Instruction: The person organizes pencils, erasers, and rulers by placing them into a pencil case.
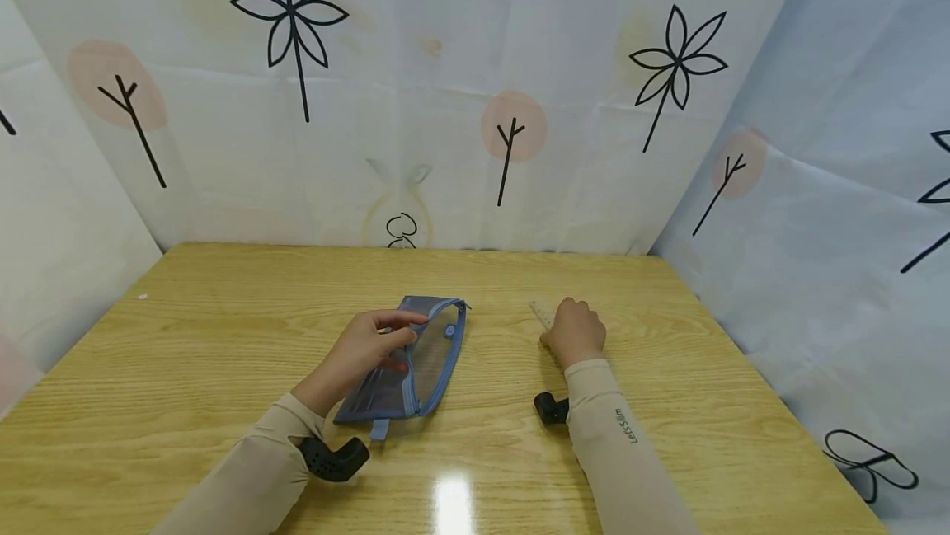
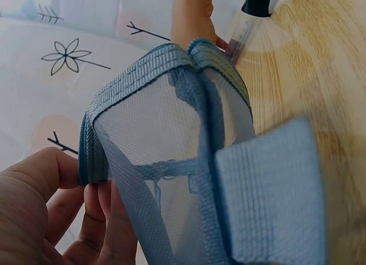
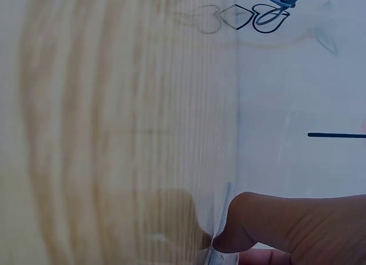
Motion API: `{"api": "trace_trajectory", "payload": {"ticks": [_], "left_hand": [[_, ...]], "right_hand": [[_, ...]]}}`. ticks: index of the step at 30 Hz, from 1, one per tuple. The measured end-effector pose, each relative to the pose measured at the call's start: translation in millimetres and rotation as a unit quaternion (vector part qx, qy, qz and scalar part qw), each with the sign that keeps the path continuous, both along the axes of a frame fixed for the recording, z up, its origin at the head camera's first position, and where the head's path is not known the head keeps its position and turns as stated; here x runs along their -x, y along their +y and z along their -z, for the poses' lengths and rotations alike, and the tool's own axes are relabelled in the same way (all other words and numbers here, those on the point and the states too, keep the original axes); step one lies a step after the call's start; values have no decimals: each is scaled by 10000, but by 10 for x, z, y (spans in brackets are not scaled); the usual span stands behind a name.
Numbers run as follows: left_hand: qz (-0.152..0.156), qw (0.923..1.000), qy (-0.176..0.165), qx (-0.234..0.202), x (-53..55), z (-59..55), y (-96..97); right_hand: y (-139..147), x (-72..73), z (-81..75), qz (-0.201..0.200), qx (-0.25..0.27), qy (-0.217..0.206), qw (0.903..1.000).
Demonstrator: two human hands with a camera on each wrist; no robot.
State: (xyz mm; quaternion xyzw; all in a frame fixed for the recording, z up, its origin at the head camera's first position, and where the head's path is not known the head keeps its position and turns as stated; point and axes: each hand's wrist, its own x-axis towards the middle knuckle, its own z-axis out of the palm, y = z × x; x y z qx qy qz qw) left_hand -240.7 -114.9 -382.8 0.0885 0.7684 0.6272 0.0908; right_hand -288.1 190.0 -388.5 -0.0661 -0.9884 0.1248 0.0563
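A blue-grey mesh zipper pouch (image 1: 438, 362) lies on the table with its mouth spread open. My left hand (image 1: 374, 345) pinches the zipper edge on the pouch's left side. Seen from the left wrist, the thumb and fingers (image 2: 94, 219) grip that zipper band, and a fabric tab (image 2: 271, 190) sticks out at the pouch's end. To the right, my right hand (image 1: 575, 330) holds a clear ruler (image 1: 540, 314) low over the table. The right wrist view has the thumb pressed on the ruler's edge (image 3: 226, 213); most of the ruler is hidden by the hand.
The wooden table (image 1: 245, 296) reaches back to a white printed cloth backdrop (image 1: 416, 90), with cloth at both sides too. A small pale scrap (image 1: 143, 297) lies near the far left corner. Black wrist cameras (image 1: 336, 459) hang under both forearms.
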Motion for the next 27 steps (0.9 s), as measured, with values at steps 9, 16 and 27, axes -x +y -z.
{"api": "trace_trajectory", "payload": {"ticks": [9,16,27], "left_hand": [[42,10000,27,3,2,6,-1],[54,10000,3,-21,4,12,1],[46,10000,-15,-22,17,25,-5]], "right_hand": [[-10,-8,-2,-43,62,-61,10000],[-15,-14,7,-144,-12,20,9999],[22,41,-3,-140,91,-177,9997]]}}
